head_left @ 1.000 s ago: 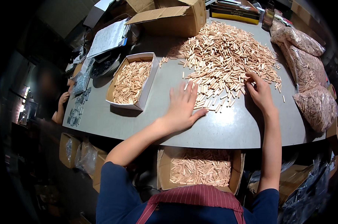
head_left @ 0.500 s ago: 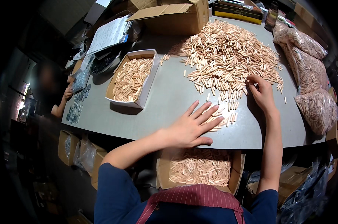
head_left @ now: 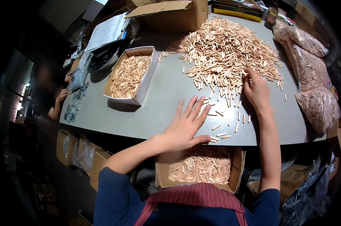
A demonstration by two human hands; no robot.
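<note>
A big heap of short wooden dowels (head_left: 230, 45) spreads over the grey table. My right hand (head_left: 256, 90) is at its near right edge, with bent fingers apart and touching dowels; nothing shows clearly held, though the palm side is hidden. Spread wide, my left hand (head_left: 183, 128) hovers or rests near the front edge, its fingers over or beside a few loose dowels. Between the hands, several loose dowels (head_left: 236, 128) lie scattered. Just below the table edge, a cardboard box (head_left: 236, 169) holds many more dowels.
Left on the table stands a white carton (head_left: 149, 77) filled with dowels. Plastic bags of dowels (head_left: 317, 107) line the right side. An open cardboard box (head_left: 170, 19) sits at the back. Another person's hand (head_left: 61, 96) is at the left edge, near small clear pieces (head_left: 72, 112).
My right hand has shifted slightly left along the heap's edge. My left hand has drawn back left, fingers raised, and more loose dowels lie scattered near the front edge.
</note>
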